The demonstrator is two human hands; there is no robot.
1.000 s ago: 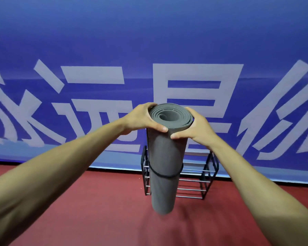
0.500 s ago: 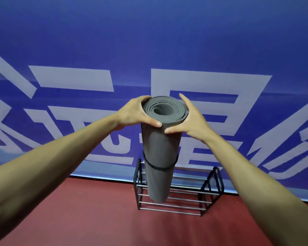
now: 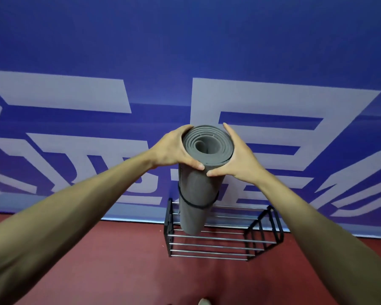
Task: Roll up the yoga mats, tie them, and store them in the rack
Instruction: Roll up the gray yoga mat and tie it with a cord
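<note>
Covering the near ground: floor point(image 3: 97, 271), dull red, matt and faintly grained, running to the foot of the far wall.

Wall point(image 3: 185, 40): deep blue, smooth, flat. It carries oversized pale lettering point(image 3: 273, 95) in broad angular strokes, with a lighter blue strip along its base.

Rack point(image 3: 218, 247): black frame with angled end pieces, joined by thin horizontal silver rods. It stands on the floor against the wall, right of centre.

Yoga mat point(image 3: 196, 190): grey foam, matt, rolled into a tight cylinder whose spiral layers show at the upper end. It is held upright in the air, its lower end hanging in front of the rack's left part. Whether it touches the rods cannot be told.

Band point(image 3: 195, 204): thin, black, looped round the roll below its middle.

Left hand point(image 3: 174, 150): grips the top of the roll from the left, fingers curled round the far side, thumb on the near face.

Right hand point(image 3: 240, 159): clasps the top from the right, palm against the roll, thumb across the near face, forefinger stretched upward.

Shoe tip point(image 3: 204, 301): pale, at the near edge.
</note>
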